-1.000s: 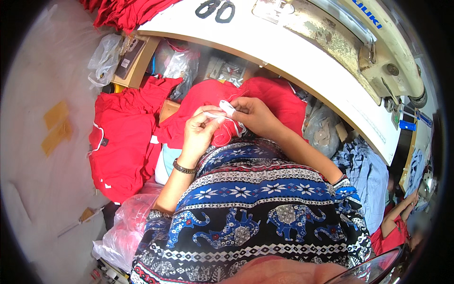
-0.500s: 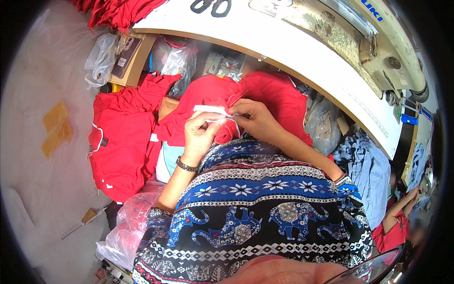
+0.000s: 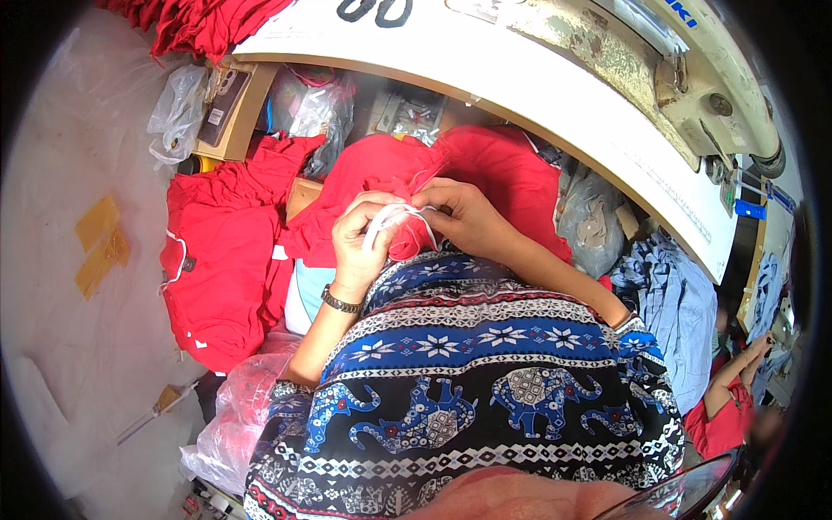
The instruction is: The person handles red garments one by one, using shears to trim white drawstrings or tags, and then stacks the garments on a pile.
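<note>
While pinched by both hands (image 3: 360, 243) (image 3: 464, 217), white strip (image 3: 394, 215) crosswise, left-right.

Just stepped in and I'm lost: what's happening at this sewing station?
A seated person works a red garment in their lap, below the edge of the white sewing table. The left hand pinches a narrow white strip against the red cloth, and the right hand holds the strip's other end beside it. More red garments lie piled at the person's left, with clear plastic bags nearby.
</note>
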Demonstrator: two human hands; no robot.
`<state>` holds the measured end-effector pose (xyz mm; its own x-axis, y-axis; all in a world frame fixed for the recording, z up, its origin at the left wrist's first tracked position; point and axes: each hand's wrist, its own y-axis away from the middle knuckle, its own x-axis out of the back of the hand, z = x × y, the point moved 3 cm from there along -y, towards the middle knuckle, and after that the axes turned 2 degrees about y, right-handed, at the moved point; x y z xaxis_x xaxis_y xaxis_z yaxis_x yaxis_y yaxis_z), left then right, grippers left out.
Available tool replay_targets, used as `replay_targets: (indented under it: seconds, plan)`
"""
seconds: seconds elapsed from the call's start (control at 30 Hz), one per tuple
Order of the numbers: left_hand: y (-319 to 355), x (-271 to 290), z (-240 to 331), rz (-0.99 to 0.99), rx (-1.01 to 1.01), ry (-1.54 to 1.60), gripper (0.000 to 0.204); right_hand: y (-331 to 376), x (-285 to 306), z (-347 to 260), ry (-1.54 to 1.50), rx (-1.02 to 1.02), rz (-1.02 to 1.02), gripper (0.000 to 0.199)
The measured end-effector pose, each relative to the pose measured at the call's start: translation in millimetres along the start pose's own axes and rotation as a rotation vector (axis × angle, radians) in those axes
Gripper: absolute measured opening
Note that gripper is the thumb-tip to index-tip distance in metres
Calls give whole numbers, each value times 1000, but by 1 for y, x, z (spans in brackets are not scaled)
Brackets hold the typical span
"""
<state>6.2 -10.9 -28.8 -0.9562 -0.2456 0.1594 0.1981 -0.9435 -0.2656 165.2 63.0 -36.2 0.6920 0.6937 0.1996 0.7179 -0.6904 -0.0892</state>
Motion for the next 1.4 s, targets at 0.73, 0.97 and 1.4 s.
replay_targets:
  seconds: [0.73,0.97,1.4]
  plan:
    - [-35,42,45,310,-357,133,25,-40,8,-62,227,249,-35,26]
    - [-31,62,145,266,-618,192,28,-34,57,-177,201,309,-266,15]
    - [-48,-35,18,122,220,441,54,-16,47,-57,605,183,54,83]
